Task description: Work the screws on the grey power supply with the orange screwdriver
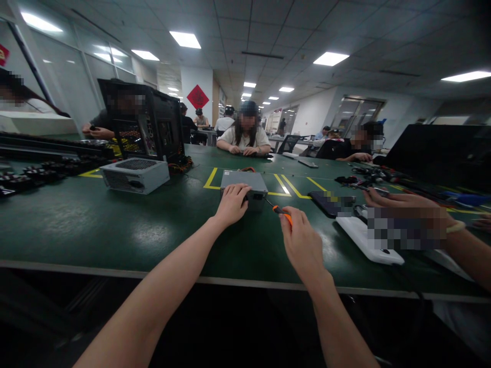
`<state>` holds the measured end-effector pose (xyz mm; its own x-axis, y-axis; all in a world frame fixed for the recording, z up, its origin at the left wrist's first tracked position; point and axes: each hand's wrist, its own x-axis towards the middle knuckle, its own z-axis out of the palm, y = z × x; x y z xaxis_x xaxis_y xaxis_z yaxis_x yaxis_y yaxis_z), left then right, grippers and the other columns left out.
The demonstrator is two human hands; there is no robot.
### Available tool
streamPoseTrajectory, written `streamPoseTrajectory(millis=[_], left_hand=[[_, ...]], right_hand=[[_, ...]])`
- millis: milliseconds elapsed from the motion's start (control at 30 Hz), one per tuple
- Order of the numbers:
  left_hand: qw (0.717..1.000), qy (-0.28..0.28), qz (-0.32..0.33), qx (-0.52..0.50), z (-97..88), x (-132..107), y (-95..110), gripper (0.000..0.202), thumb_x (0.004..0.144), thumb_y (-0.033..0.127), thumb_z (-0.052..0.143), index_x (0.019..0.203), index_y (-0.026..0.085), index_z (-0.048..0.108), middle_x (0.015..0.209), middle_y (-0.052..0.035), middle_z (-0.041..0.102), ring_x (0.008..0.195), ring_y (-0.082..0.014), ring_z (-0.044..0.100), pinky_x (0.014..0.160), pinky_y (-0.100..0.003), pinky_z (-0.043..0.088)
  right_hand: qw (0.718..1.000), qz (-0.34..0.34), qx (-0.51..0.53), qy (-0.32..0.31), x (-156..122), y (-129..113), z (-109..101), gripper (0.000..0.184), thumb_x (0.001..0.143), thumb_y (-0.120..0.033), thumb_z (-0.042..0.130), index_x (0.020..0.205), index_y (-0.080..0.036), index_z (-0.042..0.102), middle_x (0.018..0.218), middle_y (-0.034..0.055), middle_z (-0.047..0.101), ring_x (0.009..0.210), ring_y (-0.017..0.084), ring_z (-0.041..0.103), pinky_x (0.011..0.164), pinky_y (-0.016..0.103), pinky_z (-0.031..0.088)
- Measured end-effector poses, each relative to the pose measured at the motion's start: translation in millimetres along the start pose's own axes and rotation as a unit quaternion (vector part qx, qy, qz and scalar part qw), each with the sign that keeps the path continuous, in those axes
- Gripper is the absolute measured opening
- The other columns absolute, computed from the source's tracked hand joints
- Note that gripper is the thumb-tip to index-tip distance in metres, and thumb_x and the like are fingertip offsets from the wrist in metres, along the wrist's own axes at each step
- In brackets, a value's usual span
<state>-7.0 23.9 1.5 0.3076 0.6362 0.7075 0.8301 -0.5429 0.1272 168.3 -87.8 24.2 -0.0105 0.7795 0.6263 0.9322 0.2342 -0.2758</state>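
Note:
A grey computer power supply (245, 179) lies on the green table in front of me. My left hand (232, 204) grips its near left part, fingers over the top edge, so much of the near face is hidden. In my right hand (301, 237), closed around the handle, is a screwdriver (283, 212) with an orange and black grip. Its thin shaft points up and left, with the tip at the unit's near right corner; whether it sits in a screw is too small to tell.
A second power supply (136, 174) and a black computer case (143, 122) stand to the left. At right lie a black phone (324, 203), a white device (368, 239) and cables. A neighbour's hand (410, 204) reaches in there. Another person (245, 135) sits opposite.

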Motion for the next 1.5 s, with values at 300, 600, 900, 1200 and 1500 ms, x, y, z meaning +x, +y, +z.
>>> streamPoseTrajectory(millis=[300, 600, 900, 1200, 1500], left_hand=[[1.0, 0.009, 0.011, 0.003, 0.9, 0, -1, 0.041, 0.076, 0.016, 0.047, 0.116, 0.021, 0.045, 0.118, -0.0046, 0.048, 0.11, -0.0202, 0.042, 0.099, -0.036, 0.028], [1.0, 0.005, 0.007, 0.003, 1.8, 0, 0, 0.042, 0.076, 0.016, 0.047, 0.117, 0.022, 0.045, 0.119, -0.005, 0.048, 0.111, -0.021, 0.042, 0.099, -0.037, 0.028], [1.0, 0.006, 0.011, -0.001, 0.3, 0, 0, 0.042, 0.076, 0.016, 0.047, 0.117, 0.021, 0.045, 0.119, -0.0051, 0.048, 0.112, -0.0208, 0.041, 0.099, -0.037, 0.028], [1.0, 0.009, 0.013, 0.004, 1.4, 0, -1, 0.041, 0.075, 0.017, 0.048, 0.117, 0.021, 0.045, 0.118, -0.0043, 0.048, 0.11, -0.0201, 0.042, 0.099, -0.036, 0.028], [1.0, 0.012, 0.012, 0.003, 2.9, 0, -1, 0.041, 0.076, 0.017, 0.048, 0.116, 0.021, 0.045, 0.118, -0.0047, 0.048, 0.109, -0.0202, 0.042, 0.099, -0.035, 0.028]], right_hand=[[0.999, -0.042, 0.025, 0.002, -2, 1, 4, 0.031, 0.088, -0.031, 0.029, 0.11, -0.017, 0.045, 0.101, 0.0118, 0.055, 0.077, 0.02, 0.059, 0.053, 0.029, 0.043], [0.995, -0.064, 0.071, -0.01, -4, 3, 4, 0.03, 0.086, -0.027, 0.034, 0.113, -0.016, 0.042, 0.111, 0.0133, 0.049, 0.087, 0.02, 0.057, 0.063, 0.03, 0.047], [0.999, -0.011, 0.038, 0.009, -2, 7, 4, 0.027, 0.089, -0.033, 0.03, 0.104, -0.019, 0.048, 0.097, 0.0088, 0.056, 0.078, 0.02, 0.059, 0.058, 0.031, 0.045], [1.0, 0.003, 0.012, 0.017, 2, 7, 2, 0.028, 0.089, -0.034, 0.029, 0.103, -0.02, 0.049, 0.091, 0.0069, 0.058, 0.069, 0.019, 0.059, 0.055, 0.031, 0.043], [0.994, -0.096, 0.002, 0.05, 9, 10, 1, 0.03, 0.087, -0.03, 0.033, 0.112, -0.017, 0.043, 0.1, 0.0109, 0.054, 0.08, 0.019, 0.057, 0.055, 0.026, 0.041]])
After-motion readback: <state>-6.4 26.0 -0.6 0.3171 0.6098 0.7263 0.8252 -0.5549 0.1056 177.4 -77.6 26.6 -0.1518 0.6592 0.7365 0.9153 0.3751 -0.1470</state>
